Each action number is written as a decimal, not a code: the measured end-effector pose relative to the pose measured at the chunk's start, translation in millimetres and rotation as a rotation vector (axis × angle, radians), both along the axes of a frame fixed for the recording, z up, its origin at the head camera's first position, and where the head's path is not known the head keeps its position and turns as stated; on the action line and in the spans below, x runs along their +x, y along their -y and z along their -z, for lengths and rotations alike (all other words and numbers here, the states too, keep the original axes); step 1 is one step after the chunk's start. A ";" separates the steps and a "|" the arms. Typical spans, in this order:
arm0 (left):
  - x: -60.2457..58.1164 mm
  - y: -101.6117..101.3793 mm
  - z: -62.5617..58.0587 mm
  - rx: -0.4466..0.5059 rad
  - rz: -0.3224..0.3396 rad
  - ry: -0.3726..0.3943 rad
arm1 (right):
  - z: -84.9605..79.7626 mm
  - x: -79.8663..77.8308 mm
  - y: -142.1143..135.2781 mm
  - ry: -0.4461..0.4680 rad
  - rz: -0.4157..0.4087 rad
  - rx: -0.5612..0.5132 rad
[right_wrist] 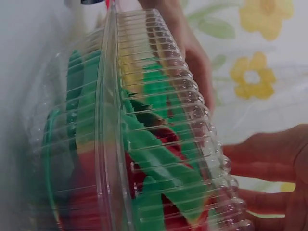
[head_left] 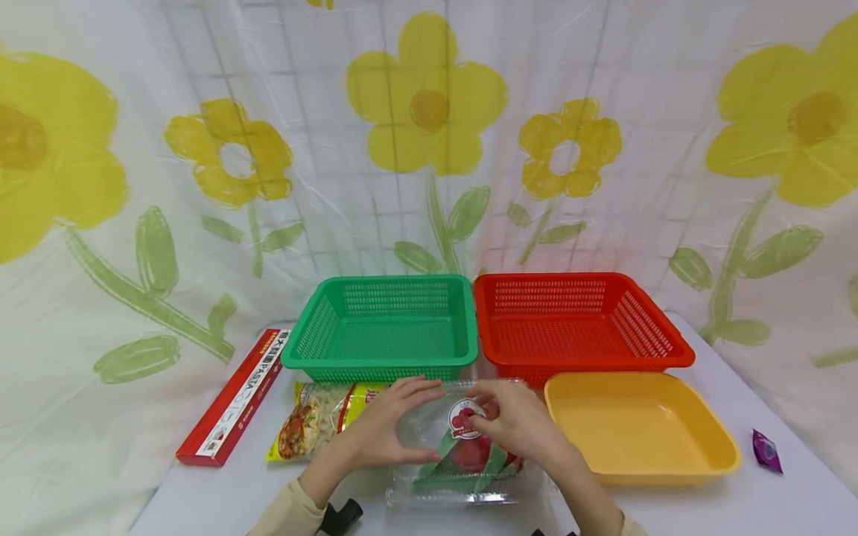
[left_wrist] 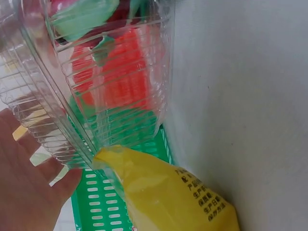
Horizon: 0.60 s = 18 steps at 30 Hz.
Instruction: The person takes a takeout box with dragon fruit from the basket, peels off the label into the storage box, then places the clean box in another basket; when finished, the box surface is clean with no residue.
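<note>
A clear plastic clamshell box [head_left: 421, 426] lies on the table with its lid down and a round label on top. Through the plastic show red and green things [head_left: 472, 455] that look like a dragon fruit. Spread over the lid's left side is my left hand [head_left: 378, 432], fingers extended and thumb toward the front. My right hand [head_left: 519, 424] rests at the lid's right side, fingers bent and thumb near the label. The right wrist view shows the fingertips of that right hand [right_wrist: 274, 175] against the ribbed plastic [right_wrist: 211, 130]. Neither hand visibly pinches the box.
Behind the box stand a green basket [head_left: 395, 363] and a red basket [head_left: 583, 366]. A yellow tray [head_left: 643, 417] is to the right, with a purple packet [head_left: 766, 451] beyond it. At left lie a yellow food bag [head_left: 302, 428] and a long red pasta box [head_left: 234, 402].
</note>
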<state>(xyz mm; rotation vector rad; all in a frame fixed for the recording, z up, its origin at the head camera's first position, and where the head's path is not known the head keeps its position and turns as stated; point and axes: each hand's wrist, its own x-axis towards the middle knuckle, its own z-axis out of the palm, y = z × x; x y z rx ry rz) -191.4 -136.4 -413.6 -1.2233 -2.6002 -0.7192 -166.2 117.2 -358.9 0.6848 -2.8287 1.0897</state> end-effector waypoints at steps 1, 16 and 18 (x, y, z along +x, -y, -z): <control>0.0 0.0 0.2 0.001 0.004 0.001 | 0.8 -0.8 0.5 0.001 0.010 -0.001; -0.9 1.5 1.6 0.003 0.005 0.028 | 3.3 -13.0 -9.3 0.014 0.047 -0.157; -1.4 0.5 2.1 0.001 0.008 0.031 | -1.4 -15.2 -19.3 0.014 0.054 -0.192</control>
